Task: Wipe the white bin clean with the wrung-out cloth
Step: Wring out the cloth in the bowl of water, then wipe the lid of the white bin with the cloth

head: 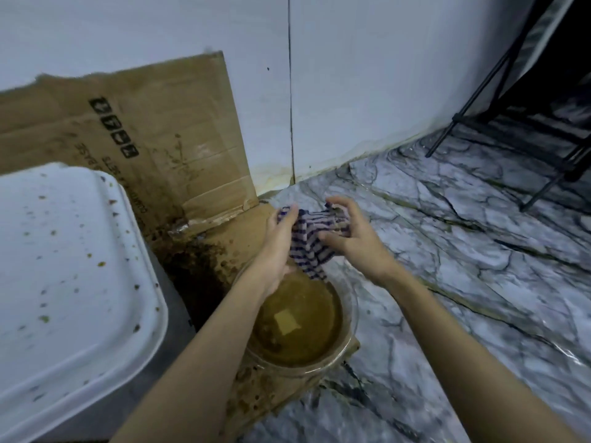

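Observation:
The white bin [64, 266] fills the left of the view, its lid dotted with brown and green specks. A blue-and-white striped cloth [311, 239] hangs bunched between both hands above a clear bowl [350, 318] of murky brown water. My left hand [281, 247] grips the cloth's left side, thumb up over its top edge. My right hand [355, 235] clutches the right side with curled fingers. The cloth's lower tip dangles just over the water.
Stained, wet cardboard [153, 139] leans on the white wall and lies under the bowl and bin. Marble-patterned floor [463, 282] spreads to the right. Black stand legs [499, 123] cross the upper right corner.

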`<state>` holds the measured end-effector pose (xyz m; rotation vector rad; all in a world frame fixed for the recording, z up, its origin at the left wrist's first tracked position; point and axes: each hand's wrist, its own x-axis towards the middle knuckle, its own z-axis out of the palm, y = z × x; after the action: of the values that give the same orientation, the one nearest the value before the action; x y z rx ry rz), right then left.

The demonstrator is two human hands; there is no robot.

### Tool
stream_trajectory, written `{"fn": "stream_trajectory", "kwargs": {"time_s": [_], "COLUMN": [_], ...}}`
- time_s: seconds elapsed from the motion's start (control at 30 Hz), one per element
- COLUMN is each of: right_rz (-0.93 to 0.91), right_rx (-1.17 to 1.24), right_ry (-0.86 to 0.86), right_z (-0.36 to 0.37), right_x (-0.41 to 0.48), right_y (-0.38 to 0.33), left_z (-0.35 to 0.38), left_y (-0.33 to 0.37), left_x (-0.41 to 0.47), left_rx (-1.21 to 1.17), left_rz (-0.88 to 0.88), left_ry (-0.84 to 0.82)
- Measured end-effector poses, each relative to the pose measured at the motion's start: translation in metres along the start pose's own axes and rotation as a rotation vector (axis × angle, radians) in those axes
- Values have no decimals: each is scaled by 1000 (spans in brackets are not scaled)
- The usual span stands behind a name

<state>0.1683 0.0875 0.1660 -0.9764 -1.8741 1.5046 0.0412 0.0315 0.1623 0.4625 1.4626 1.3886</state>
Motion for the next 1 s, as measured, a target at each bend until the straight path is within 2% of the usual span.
{"fn": "stream_trajectory", "kwargs": {"time_s": [0.1, 0.23, 0.33, 0.47, 0.57, 0.67, 0.73, 0.93, 1.0], "right_rz": [-85, -209, -308, -475, -570, -605, -566, -474, -391], "right_rx": [-158, -324, -316, -315, -242, -158, -69, 250, 390], "right_ry": [-167, -220, -263, -330, -296, -109, -43, -20, -93], "right_z": [-5, 1, 14, 41, 74, 104, 122, 163, 178], "right_x": [2, -1, -10, -21, -28, -29, -32, -53, -51], "right_y": [-59, -129, -184, -240, -264, -270, -270, -266, -255], "left_z": [-9, -27, -50, -83, -109, -131, -142, -159, -165], "left_y": [32, 77, 108, 131, 142, 148, 153, 161, 160], "left_x": [-26, -62, -96, -138, -170, -198, -214, -237, -239], "left_rx": [83, 132, 76, 222, 228, 167, 91, -69, -166], "left_rz": [168, 276, 386, 556, 606, 710, 725, 660, 642], "left_ry": [-1, -23, 4, 82, 159, 233, 247, 257, 267]}}
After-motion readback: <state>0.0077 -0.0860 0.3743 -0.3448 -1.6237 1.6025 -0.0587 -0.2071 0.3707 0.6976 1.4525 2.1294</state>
